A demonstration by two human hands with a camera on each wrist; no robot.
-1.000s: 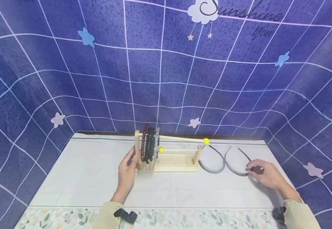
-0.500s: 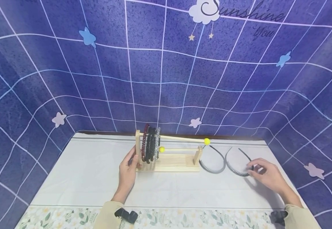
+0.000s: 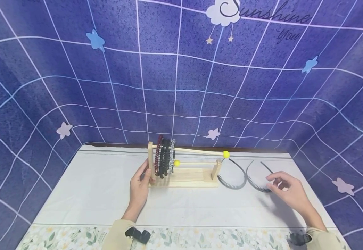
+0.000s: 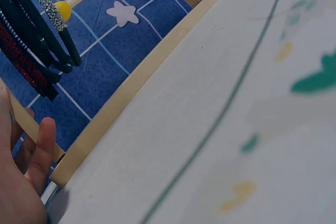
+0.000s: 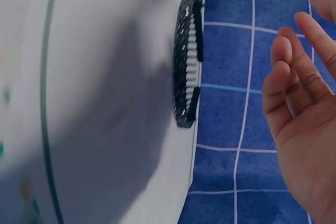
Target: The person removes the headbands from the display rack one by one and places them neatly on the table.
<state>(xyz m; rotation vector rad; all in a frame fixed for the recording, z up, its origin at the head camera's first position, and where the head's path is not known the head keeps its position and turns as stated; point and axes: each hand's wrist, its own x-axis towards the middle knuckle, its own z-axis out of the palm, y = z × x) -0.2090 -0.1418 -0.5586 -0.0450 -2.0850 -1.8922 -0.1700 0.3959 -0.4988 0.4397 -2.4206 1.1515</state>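
Observation:
My left hand (image 3: pixel 139 189) grips the left post (image 3: pixel 150 152) of a wooden headband stand (image 3: pixel 195 176), thumb in front and fingers behind. Several headbands (image 3: pixel 165 158), dark red, black and silvery, hang together on the stand's upper rod near that post. My right hand (image 3: pixel 289 191) hovers over the right side of a black toothed headband (image 3: pixel 253 184) lying on the table, partly covering it. In the right wrist view this sparkly headband (image 5: pixel 181 72) lies apart from the hand, and nothing is between the loosely bent fingers (image 5: pixel 275 80).
Another toothed headband (image 3: pixel 233 187) lies between the stand and the right-hand headband. Yellow balls (image 3: pixel 226 154) cap the rods, the upper one reaching out past the right post (image 3: pixel 215 171). A blue grid-patterned curtain (image 3: pixel 181 76) rises behind the white tablecloth (image 3: pixel 84 191).
My right hand has come up off the headband and shifted slightly left, its fingertips parting. That headband stays on the table. My left hand and the stand look unmoved.

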